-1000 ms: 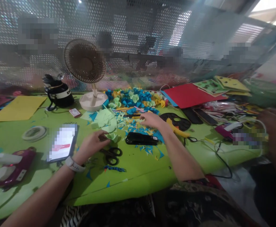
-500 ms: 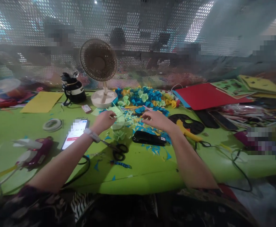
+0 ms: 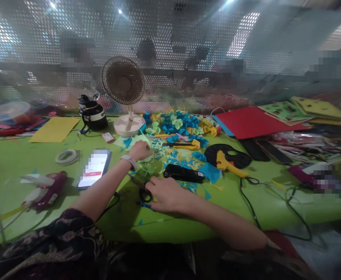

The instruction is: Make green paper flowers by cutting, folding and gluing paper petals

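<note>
My left hand is closed at a pale green piece of paper, among light green paper sheets and folded shapes. Lower down, my right hand curls its fingers and thumb round the handles of black scissors, which lie on the green table; one loop is partly hidden by the fingers. A small blue patterned tool lies just under that hand, partly covered. Right behind the right hand is a black stapler. Blue and green paper scraps are scattered between and beyond the hands.
A fan and a black bottle stand at the back, beside piled paper flowers. A phone, tape roll and power strip lie left. A yellow glue gun and its cord lie right.
My right hand has come down and left from above the stapler to the scissors. My left hand has moved slightly right and closed at the green paper. A yellow cutter now shows behind.
</note>
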Demonstrator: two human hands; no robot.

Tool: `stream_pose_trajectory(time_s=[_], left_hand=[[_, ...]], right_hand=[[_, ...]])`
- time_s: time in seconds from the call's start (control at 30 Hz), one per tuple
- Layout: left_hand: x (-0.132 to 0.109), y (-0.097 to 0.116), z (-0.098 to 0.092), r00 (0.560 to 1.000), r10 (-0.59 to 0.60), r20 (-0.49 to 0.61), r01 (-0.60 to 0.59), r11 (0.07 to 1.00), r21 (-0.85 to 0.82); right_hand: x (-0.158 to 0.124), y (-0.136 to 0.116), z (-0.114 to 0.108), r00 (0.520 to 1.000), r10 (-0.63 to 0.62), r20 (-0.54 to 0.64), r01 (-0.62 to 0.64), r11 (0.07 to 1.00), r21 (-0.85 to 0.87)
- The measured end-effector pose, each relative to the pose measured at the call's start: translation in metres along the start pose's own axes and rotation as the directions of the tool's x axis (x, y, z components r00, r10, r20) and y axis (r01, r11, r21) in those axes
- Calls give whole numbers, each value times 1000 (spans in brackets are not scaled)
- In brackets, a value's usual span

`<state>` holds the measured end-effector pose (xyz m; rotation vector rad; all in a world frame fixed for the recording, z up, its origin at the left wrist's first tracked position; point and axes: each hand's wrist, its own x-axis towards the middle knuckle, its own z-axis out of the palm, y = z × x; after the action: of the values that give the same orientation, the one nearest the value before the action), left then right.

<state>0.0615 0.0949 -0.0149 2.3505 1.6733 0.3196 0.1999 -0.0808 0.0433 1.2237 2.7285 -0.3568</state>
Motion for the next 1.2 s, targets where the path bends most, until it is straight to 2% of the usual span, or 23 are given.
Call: stream_pose_trajectory(time_s=[0.1,0.23,0.3,0.5,0.67,0.77,1.03,1.2], left_hand=[[1,1,-1,1000,18,18,-17,1000,-8],[2,1,-2,1000,28,5,-28,999,-17],[2,0,-2,999,36,17,-36,999,-33],[2,-2,-3,994,77,76,-69,992,-106],[5,-9,-7,997,73,29,-69,992,-108],[6,-12,-9,998,64,14,-63,994,-87],[2,-2,-5,991,120,65,-113,989,-95],[4,-4,-5,986,163,24,-161,985,-66]], right_hand=[[-1,3,-3,1000,-20,10,20,1000,17],[7,-4,8,993,55,-102,-51,998,45],[11,-7,13,989,85,-121,-83,996,20],[2,5,3,996,86,-6,-86,996,-10],[-3,10,-1,990,137,-27,-138,990,-27],[-2,8,0,986,165,3,-165,985,-51],[-13,11,-11,991,67,120,-60,996,-64],[-16,14,-13,987,50,153,-44,998,-48]])
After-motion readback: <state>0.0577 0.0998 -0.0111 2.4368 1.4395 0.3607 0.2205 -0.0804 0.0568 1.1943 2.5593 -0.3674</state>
